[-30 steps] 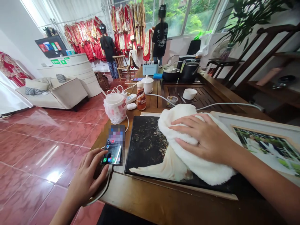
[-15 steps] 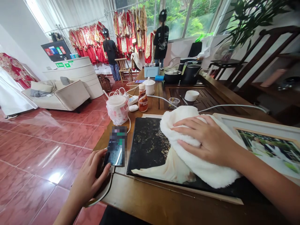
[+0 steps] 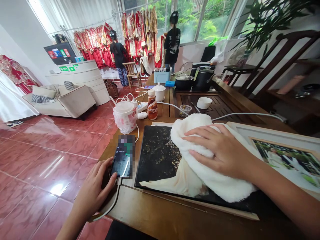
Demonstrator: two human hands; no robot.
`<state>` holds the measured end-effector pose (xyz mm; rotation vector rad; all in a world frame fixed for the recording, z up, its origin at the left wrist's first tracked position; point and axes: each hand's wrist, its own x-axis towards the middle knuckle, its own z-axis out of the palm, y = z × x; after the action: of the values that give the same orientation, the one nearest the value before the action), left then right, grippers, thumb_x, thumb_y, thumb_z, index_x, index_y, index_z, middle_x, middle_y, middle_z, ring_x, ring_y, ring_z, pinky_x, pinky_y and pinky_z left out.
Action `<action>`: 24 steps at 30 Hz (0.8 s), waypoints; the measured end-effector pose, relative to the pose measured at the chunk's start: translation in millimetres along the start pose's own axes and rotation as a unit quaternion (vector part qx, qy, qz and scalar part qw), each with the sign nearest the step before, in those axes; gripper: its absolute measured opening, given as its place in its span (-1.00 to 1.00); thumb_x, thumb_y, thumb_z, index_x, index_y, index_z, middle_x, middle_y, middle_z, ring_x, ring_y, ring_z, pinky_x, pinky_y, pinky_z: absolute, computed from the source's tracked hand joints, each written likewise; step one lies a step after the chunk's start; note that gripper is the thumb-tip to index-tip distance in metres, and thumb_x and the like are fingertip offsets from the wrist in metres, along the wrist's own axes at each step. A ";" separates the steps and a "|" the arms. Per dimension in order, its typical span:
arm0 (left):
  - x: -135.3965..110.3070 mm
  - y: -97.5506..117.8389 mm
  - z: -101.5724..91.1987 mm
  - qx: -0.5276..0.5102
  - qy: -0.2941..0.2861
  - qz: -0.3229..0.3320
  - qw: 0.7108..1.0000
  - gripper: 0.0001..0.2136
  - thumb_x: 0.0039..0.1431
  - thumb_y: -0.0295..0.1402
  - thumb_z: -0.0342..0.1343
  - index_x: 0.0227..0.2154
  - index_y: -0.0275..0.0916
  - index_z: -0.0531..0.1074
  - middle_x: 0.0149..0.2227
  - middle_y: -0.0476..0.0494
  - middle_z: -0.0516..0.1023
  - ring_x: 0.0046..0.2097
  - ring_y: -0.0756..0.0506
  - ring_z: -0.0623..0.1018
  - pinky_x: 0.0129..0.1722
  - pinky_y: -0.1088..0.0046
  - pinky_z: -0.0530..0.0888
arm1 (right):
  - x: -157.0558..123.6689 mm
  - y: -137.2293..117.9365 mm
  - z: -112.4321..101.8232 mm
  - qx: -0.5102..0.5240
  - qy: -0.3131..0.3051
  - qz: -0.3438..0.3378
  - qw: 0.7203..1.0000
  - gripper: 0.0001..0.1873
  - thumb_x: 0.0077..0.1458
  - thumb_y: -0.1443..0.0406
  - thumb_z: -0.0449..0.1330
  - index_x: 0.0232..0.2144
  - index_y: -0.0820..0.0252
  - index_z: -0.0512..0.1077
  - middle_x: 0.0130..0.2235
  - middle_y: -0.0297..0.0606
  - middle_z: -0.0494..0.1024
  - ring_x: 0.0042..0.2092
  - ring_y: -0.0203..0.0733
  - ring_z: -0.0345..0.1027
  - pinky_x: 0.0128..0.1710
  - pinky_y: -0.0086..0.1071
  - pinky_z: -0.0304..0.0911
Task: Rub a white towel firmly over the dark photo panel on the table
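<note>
My right hand [image 3: 220, 151] rests on top of a fluffy white cloth [image 3: 186, 128], its fingers curved over the bunched part. Beneath the cloth lies a dark photo panel [image 3: 157, 156], printed with a pale flowing dress; the cloth hides much of its right side. At the table's left edge, my left hand [image 3: 96, 185] grips the lower end of a phone [image 3: 123, 161], thumb at the bottom corner and fingers along the left side. A white charging cable [image 3: 116, 196] runs from the phone's lower end. Blurring covers part of the screen.
Beyond the phone stand a plastic-wrapped cup [image 3: 125, 115], a Nescafe bottle [image 3: 152, 106] and a white lidded pot [image 3: 159, 91]. A framed photo [image 3: 285, 156] lies at right. Farther back are a small white bowl [image 3: 204, 102] and a black kettle [image 3: 203, 79]. Two people stand by hanging red garments.
</note>
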<state>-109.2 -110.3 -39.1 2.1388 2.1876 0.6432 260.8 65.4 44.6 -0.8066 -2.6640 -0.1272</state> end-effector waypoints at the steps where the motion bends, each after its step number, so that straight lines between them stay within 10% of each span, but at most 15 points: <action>1: 0.1 0.3 0.0 0.000 -0.001 0.001 1.000 -0.60 0.37 -0.12 -0.10 0.18 -0.12 0.14 0.08 -0.19 0.41 0.08 -0.22 0.48 0.05 0.16 0.45 | -0.3 0.5 0.5 0.000 0.001 0.000 1.000 -0.63 0.21 0.09 0.06 0.05 -0.10 0.39 0.07 -0.28 0.49 0.07 0.05 0.33 0.01 0.03 0.03; 24: 1.2 4.6 -2.4 -0.003 0.001 0.010 1.000 -0.61 0.35 -0.15 -0.08 0.17 -0.10 0.24 0.07 -0.17 0.37 0.07 -0.21 0.49 0.06 0.18 0.45 | -0.5 -4.6 -3.2 0.001 0.002 0.009 1.000 -0.64 0.22 0.12 0.07 0.04 -0.06 0.43 0.06 -0.22 0.50 0.06 0.07 0.35 0.03 0.04 0.05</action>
<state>-105.6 -110.0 -35.2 2.1613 2.1646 0.6524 259.6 60.7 47.5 -0.8291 -2.6518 -0.1214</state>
